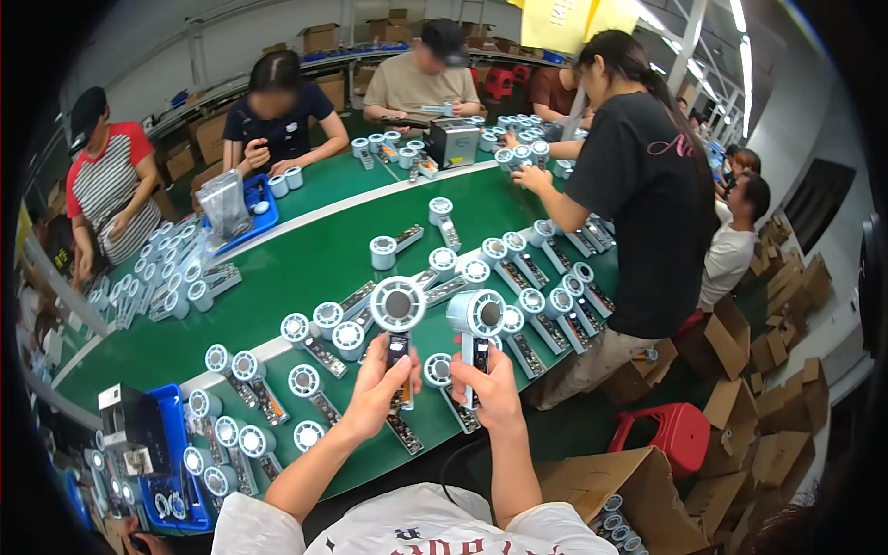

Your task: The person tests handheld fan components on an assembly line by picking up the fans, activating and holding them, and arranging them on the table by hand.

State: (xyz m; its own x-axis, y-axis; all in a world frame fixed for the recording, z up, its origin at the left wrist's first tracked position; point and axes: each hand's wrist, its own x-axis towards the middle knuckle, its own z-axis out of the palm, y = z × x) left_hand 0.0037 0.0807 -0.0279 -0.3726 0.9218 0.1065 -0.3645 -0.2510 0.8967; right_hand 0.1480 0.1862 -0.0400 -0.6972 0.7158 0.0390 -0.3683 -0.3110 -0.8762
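Observation:
In my left hand (pixel 374 396) is a light-blue handheld fan (pixel 399 303), held upright by its handle, with its round grille and dark centre facing me. My right hand (pixel 494 387) grips a second handheld fan (pixel 478 313), its head turned slightly to the side. Both handles look dark along the front, and my fingers cover parts of them. Around my hands, similar fans lie in rows on the green table (pixel 324 239), many with circuit parts showing in uncovered handles. One fan (pixel 437 370) lies between my wrists, and another (pixel 304 380) is left of my left hand.
Blue trays (pixel 171 416) with parts stand at the left, beside a black-and-silver box (pixel 129 425). A co-worker in black (pixel 638 185) stands at the right; others work across the table. A red stool (pixel 668 437) and open cardboard boxes (pixel 592 481) occupy the right floor.

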